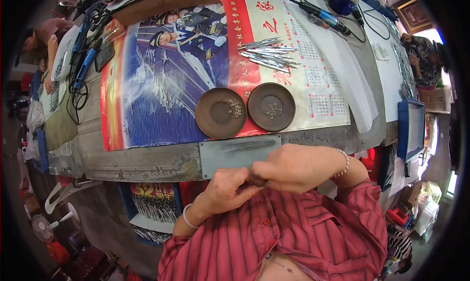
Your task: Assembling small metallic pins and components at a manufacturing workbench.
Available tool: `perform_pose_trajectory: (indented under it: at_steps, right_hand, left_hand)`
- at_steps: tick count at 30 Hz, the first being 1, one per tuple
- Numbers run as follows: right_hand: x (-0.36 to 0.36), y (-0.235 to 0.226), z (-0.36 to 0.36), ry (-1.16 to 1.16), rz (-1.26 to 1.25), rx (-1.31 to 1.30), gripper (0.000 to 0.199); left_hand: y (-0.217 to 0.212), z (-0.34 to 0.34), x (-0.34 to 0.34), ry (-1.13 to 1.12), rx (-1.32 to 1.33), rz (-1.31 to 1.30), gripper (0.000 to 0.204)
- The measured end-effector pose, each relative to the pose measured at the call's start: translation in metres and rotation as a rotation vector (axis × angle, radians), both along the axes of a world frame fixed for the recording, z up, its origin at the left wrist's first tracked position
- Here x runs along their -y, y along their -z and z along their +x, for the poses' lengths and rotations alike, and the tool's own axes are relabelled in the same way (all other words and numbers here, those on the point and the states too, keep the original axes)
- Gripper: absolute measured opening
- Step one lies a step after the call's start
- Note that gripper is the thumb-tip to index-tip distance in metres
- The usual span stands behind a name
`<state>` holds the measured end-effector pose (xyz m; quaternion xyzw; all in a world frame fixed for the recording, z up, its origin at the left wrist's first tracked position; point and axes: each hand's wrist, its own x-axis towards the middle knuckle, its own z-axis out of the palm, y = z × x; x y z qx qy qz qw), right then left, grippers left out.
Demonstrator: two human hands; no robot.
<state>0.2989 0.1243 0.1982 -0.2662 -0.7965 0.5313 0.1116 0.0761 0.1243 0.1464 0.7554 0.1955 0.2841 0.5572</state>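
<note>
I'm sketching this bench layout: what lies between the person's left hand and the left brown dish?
In the head view, a flat grey plate with a dark smudge lies between the left hand and the left brown dish.

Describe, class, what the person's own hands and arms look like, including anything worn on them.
Both hands, left and right, are ungloved. A smooth, pale bangle circles the left wrist; a pale beaded bracelet circles the right. The sleeves are reddish-pink with dark stripes, leaving the forearms bare.
</note>
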Motion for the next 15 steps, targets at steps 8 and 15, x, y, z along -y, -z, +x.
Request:
perform_pose_trajectory:
  at_steps: [8, 15]
  right_hand:
    - [0.009, 0.009, -0.032, 0.201, 0.558, 0.19, 0.026]
    - [-0.052, 0.071, -0.019, 0.61, 0.495, 0.2, 0.014]
  left_hand:
    - [0.016, -0.013, 0.003, -0.237, -0.104, 0.073, 0.029]
    - [0.016, -0.026, -0.002, -0.465, -0.087, -0.042, 0.017]
